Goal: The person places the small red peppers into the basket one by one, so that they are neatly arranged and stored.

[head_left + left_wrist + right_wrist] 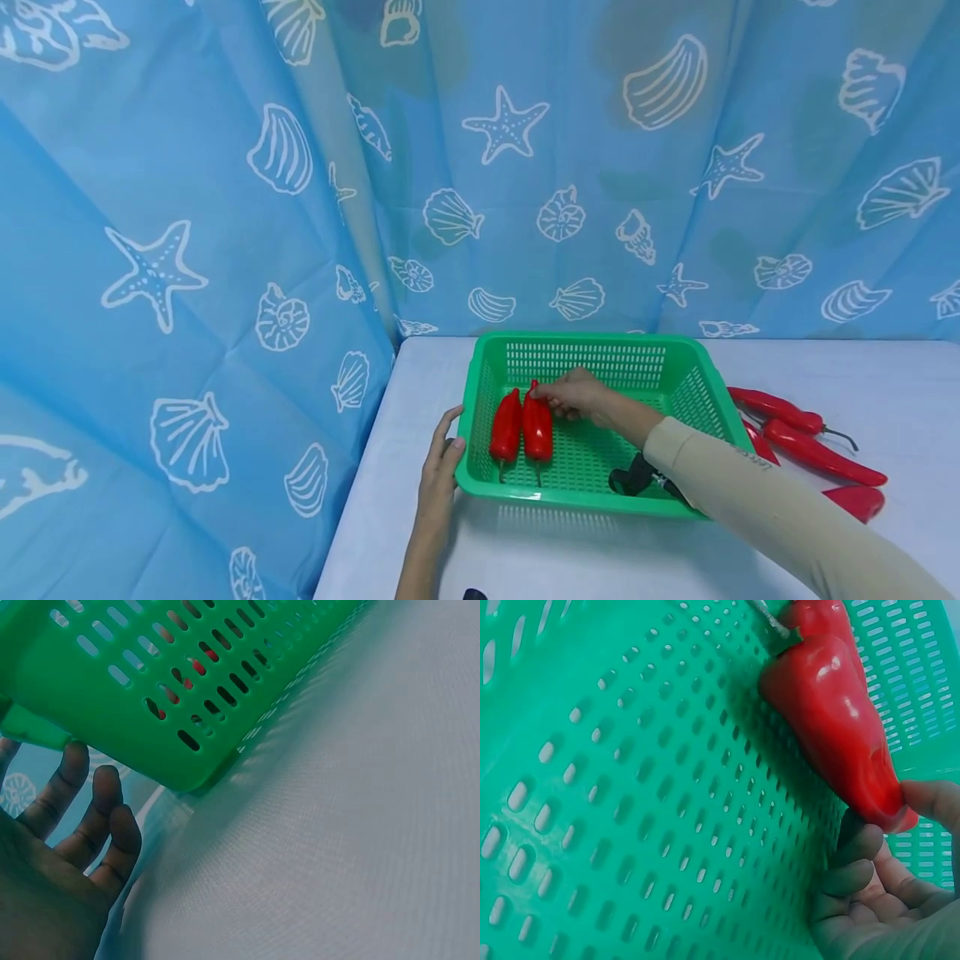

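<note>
Inside the green plastic basket (pixel 585 502), two red peppers lie side by side near its left wall. My right hand (pixel 577 394) pinches the tip of the right-hand pepper (pixel 537 429) between thumb and fingers. In the right wrist view this pepper (pixel 832 712) has its stem pointing away from the hand (pixel 892 892). The other pepper (pixel 506 429) lies just to its left. My left hand (pixel 438 479) is at the basket's left side, fingers loosely extended. Its fingertips touch the rim in the left wrist view, where the basket's slotted wall (pixel 82 690) rises above the hand (pixel 60 855).
Several more red peppers (pixel 821 454) lie on the white tablecloth (pixel 540 558) right of the basket, partly hidden by the right sleeve (pixel 772 500). A blue curtain (pixel 525 192) with shell prints hangs behind and along the left. A black strap (pixel 636 477) is at the right wrist.
</note>
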